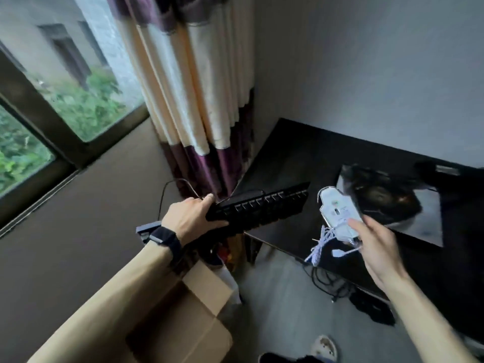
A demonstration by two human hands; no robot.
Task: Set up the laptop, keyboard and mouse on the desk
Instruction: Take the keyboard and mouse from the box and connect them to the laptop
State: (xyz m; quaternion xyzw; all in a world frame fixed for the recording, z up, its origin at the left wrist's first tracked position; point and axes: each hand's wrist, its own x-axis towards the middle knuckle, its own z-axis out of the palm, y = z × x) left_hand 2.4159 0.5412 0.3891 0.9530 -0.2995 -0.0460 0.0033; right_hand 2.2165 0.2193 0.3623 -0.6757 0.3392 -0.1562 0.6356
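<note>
Over the near corner of the dark desk (288,158), close to the middle of our view, we see the black keyboard (262,208) held in the air. It is tilted with its keys turned toward us, and its length runs from eight o'clock up to two o'clock. The left hand (188,218) grips its eight o'clock end, thumb laid on the upper edge and fingers curled underneath. A dark watch (167,239) sits on that wrist above a beige sleeve. A thin black wire (167,189) loops up from the same end of the keyboard toward eleven o'clock.

At three o'clock of the keyboard, just apart from its far end, the right hand (377,247) holds the white mouse (337,213) with its underside facing us. The hand pinches it at the lower end between thumb and fingers. The mouse's white braided cable (320,244) hangs in a bundle at seven o'clock of the mouse, a white plug dangling beside it.

Behind the mouse, toward three o'clock of the frame, a flat glossy dark slab lies on the desk. We take it for the closed laptop (387,203), though it is blurred.

At seven o'clock stands an open cardboard box (183,323), below the left forearm. Black cables (330,281) lie on the floor under the desk edge at five o'clock. A cream and purple curtain (196,87) hangs at twelve o'clock, and a window (52,87) fills ten o'clock
</note>
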